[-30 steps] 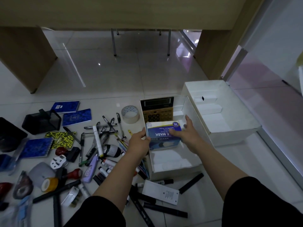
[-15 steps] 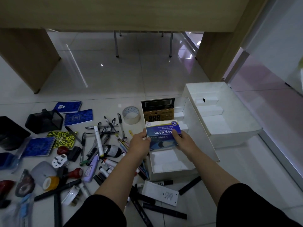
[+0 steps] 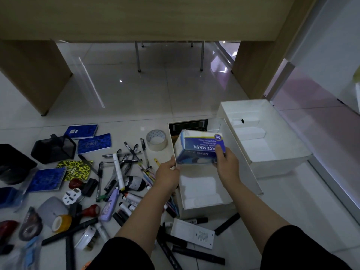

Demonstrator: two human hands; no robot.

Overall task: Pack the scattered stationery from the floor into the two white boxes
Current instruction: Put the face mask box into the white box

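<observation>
The right hand [image 3: 227,162] grips the face mask box [image 3: 200,148] at its right near corner, thumb on the blue top face and fingers curled beneath. The left hand [image 3: 168,175] touches the lower left edge of the same box with its fingertips, the remaining fingers curled; whether it bears any load cannot be told. The face mask box is tilted, left end higher, and is held above the near white box [image 3: 202,191].

The near white box stands on the floor [image 3: 155,98], open at the top. A calculator [image 3: 188,124] leans at its far end, partly hidden by the face mask box. The bottom of the near end shows white. The far white box [image 3: 261,133] stands just beside it on the right, touching or nearly touching, with white dividers inside.

Left of the near white box, scattered stationery lies on the floor:
- a tape roll [image 3: 156,140] near the box's far left corner;
- a heap of pens and markers [image 3: 124,162];
- blue notebooks [image 3: 94,143] and a yellow patterned notebook [image 3: 75,170];
- a black mesh holder [image 3: 53,149];
- a yellow tape roll [image 3: 61,223];
- a white plug [image 3: 71,196].

Near the box's front edge lie black markers [image 3: 227,224] and a white card [image 3: 192,233]. A wooden desk [image 3: 136,18] spans the far side.
</observation>
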